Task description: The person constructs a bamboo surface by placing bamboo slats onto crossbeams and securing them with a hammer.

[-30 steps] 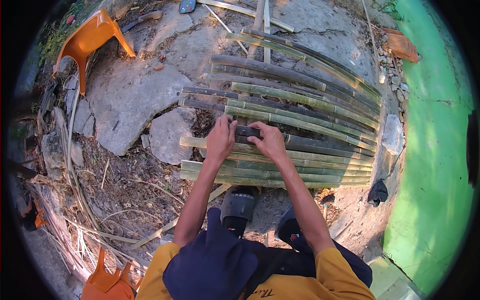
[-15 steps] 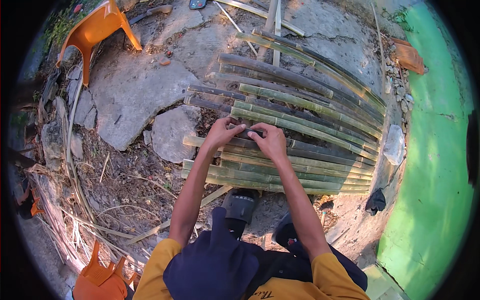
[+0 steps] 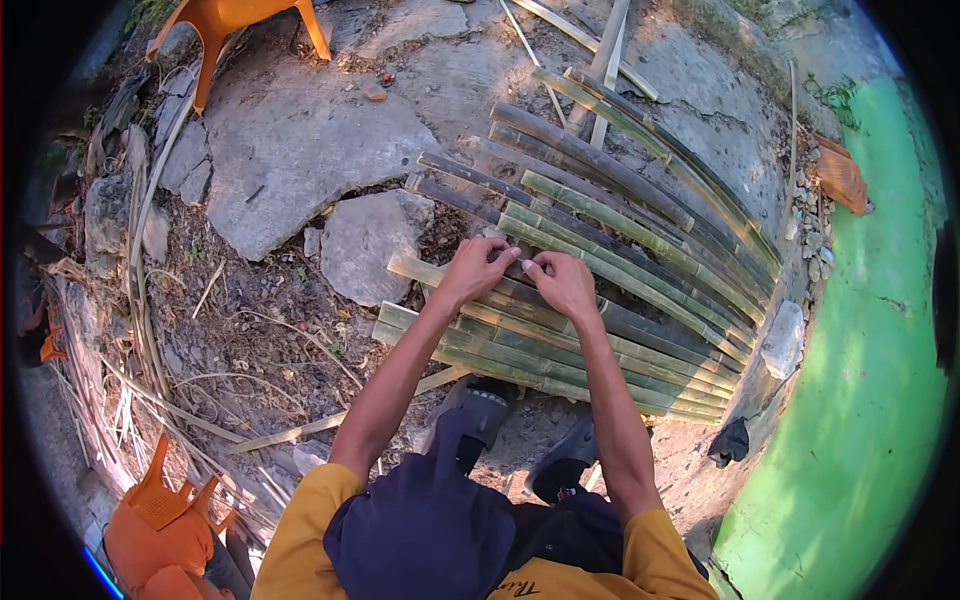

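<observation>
My left hand [image 3: 474, 268] and my right hand [image 3: 562, 281] are close together above the bamboo poles, fingers curled into pinches that nearly meet. Whatever lies between the fingertips is small and dark, too hidden to name. Beneath them, several green and grey-brown bamboo poles [image 3: 630, 262] lie side by side on the ground, fanned apart at their left ends and closer together at the right. A pale-ended pole [image 3: 418, 269] runs just under my left wrist.
An orange plastic chair [image 3: 235, 15] stands at the far left. A person in orange [image 3: 160, 550] sits at the lower left, near long bamboo strips [image 3: 140, 255]. Broken concrete slabs [image 3: 300, 170] cover the ground. On the right are a whitish stone [image 3: 783, 340] and a green painted surface [image 3: 880, 330].
The view has shifted and turned slightly, so the poles slope down more to the right. My hands stay pinched together over the poles, with little change in their pose.
</observation>
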The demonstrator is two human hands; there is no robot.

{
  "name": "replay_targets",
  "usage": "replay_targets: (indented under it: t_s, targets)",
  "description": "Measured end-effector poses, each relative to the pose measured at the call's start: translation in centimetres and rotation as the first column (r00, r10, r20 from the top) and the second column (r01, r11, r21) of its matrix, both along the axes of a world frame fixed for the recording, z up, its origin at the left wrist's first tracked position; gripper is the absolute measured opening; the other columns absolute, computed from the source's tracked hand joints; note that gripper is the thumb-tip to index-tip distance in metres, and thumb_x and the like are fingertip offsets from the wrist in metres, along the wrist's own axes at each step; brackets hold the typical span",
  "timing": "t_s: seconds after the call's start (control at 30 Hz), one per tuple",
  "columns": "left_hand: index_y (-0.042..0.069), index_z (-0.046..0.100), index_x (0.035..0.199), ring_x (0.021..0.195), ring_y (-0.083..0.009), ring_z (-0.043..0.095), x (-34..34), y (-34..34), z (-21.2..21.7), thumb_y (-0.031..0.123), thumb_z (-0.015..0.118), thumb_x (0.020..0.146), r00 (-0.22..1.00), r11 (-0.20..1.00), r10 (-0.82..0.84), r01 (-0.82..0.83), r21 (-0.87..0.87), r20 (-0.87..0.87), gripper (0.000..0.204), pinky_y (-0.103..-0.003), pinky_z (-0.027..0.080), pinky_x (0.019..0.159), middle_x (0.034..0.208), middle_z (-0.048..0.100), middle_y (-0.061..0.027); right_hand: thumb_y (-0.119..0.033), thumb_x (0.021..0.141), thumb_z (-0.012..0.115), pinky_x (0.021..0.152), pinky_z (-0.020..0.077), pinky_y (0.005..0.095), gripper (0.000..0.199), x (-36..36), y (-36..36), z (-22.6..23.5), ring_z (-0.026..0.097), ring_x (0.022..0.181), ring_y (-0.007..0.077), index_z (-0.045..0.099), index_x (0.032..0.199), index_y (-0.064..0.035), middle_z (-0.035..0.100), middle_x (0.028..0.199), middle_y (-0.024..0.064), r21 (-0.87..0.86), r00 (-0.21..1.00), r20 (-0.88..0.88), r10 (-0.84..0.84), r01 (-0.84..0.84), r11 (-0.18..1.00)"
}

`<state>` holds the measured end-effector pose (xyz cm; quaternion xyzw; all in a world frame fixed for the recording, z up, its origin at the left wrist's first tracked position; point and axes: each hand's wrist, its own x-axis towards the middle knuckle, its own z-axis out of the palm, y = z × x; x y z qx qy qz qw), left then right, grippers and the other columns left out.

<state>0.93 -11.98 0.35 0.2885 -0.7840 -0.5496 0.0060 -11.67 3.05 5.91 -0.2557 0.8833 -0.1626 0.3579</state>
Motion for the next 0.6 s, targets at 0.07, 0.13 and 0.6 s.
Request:
replay_targets:
  t_s: [0.07, 0.13, 0.6]
  targets:
    - [-0.004, 0.078, 0.108, 0.089, -0.0343, 0.074, -0.2, 0.2, 0.3, 0.040, 0.072, 0.100, 1.000, 1.000, 0.014, -0.014, 0.001, -0.001, 0.046, -0.042, 0.055, 0.086, 0.097, 0.077, -0.0229, -0.049, 0.094, 0.072, 0.076, 0.0555, 0.0471, 0.039, -0.1, 0.0, 0.1, 0.074, 0.081, 0.0340, 0.083, 0.104, -0.0138, 0.075, 0.081, 0.0100, 0.027, 1.000, -0.013, -0.018, 0.018, 0.999]
    - [-0.004, 0.079, 0.109, 0.092, -0.0355, 0.076, -0.2, 0.1, 0.5, 0.040, 0.072, 0.100, 1.000, 1.000, 0.028, -0.028, -0.005, 0.000, 0.045, -0.042, 0.056, 0.088, 0.100, 0.078, -0.0243, -0.049, 0.094, 0.072, 0.076, 0.0554, 0.0469, 0.039, 0.1, 0.0, 0.1, 0.074, 0.082, 0.0340, 0.083, 0.104, -0.0140, 0.075, 0.080, 0.0100, 0.030, 1.000, -0.019, -0.015, 0.015, 0.999]
    - [-0.003, 0.077, 0.108, 0.096, -0.0279, 0.075, -0.5, -1.7, 0.1, 0.045, 0.089, 0.083, 0.996, 0.968, -0.092, 0.087, 0.235, 0.009, 0.056, -0.040, 0.057, 0.089, 0.103, 0.079, -0.0176, -0.043, 0.091, 0.078, 0.065, 0.0471, 0.0419, 0.035, -0.4, 0.5, 0.2, 0.061, 0.066, 0.0240, 0.082, 0.103, -0.0099, 0.061, 0.068, 0.0072, -0.017, 1.000, 0.017, -0.017, 0.017, 1.000]
